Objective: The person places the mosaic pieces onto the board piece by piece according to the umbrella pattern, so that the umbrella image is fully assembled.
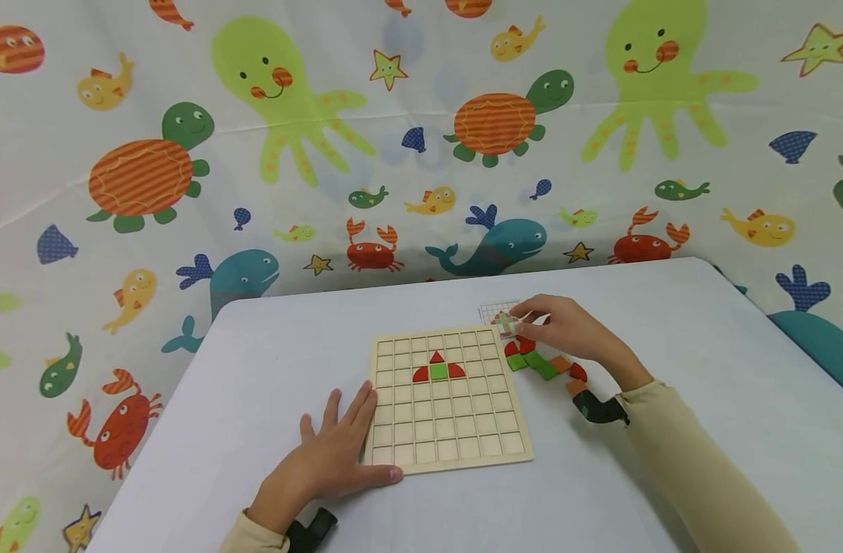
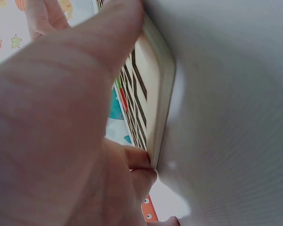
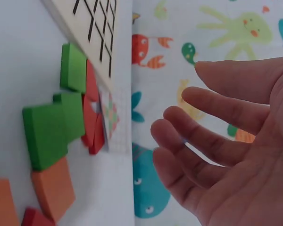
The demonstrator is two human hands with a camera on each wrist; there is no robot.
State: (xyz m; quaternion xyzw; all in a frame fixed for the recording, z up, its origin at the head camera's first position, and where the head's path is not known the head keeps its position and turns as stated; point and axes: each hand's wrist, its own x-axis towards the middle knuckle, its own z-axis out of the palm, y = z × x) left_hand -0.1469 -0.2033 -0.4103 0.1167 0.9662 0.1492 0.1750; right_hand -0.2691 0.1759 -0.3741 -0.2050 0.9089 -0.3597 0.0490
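Note:
A square wooden grid board (image 1: pixel 456 430) lies on the table. In its upper cells sit a red triangle (image 1: pixel 437 357), a green square (image 1: pixel 438 372) and red rounded pieces (image 1: pixel 421 375) on both sides of the square. My left hand (image 1: pixel 328 457) rests at the board's lower left corner, fingers spread along the left edge and thumb on the bottom edge. Beyond the board's upper right corner lies a gridded pattern card (image 1: pixel 489 310). Over it hovers my right hand (image 1: pixel 570 326); in the right wrist view its fingers (image 3: pixel 212 136) are loosely bent and nothing is between them.
Right of the board is a line of loose pieces: green blocks (image 3: pixel 45 136), orange blocks (image 3: pixel 54 188) and red ones (image 3: pixel 88 122). They lie close under the right wrist. A curtain with sea animals (image 1: pixel 394 100) hangs behind the white table (image 1: pixel 290 346).

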